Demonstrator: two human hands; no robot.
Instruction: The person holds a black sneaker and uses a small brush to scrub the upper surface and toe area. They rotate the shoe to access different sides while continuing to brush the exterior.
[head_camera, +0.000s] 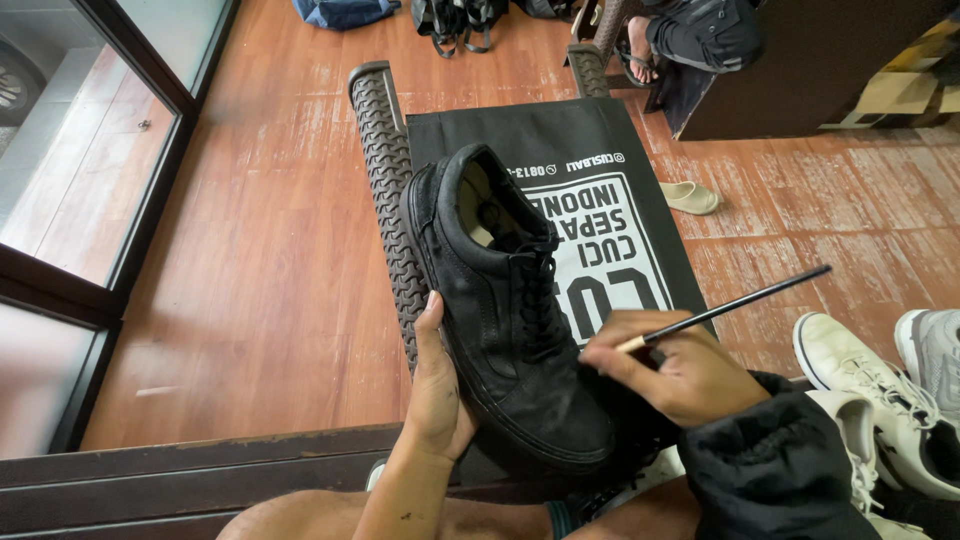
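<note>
Right fingers: I saw them pinched narrow around a thin brush (725, 306), near its pale ferrule, the tips touching the black shoe's side by the laces.
Right hand: my right hand (680, 375) sat curled just right of the shoe, a dark sleeve (775, 465) bunched at the wrist.
Left fingers: they were wrapped under the shoe's sole edge, thumb lying up along its left side; they held the shoe.
Left hand: my left hand (438, 385) gripped it from the left, forearm bare.
Shoe count: one black shoe (510, 320) was in hand; I counted one brush.
Shoe position: it was held above my knees, in the middle of the view, over a black printed bag (600, 180).
Shoe pointing: the toe pointed toward me and a little right; the heel opening faced away, upper left.
Long axis: it ran from upper left to lower right, sole turned left, laces facing right.
Brush axis: the dark handle slanted up to the right, the bristle end hidden behind my fingers.
Nearby shoes: I counted two white sneakers (870, 385) and one grey one (935, 350) at the right edge.
Farther out: one pale slipper (690, 197) lay on the wooden floor (280, 250); two dark woven chair arms (385, 190) flanked the bag; another person's sandalled foot (640, 45) showed at the top.
</note>
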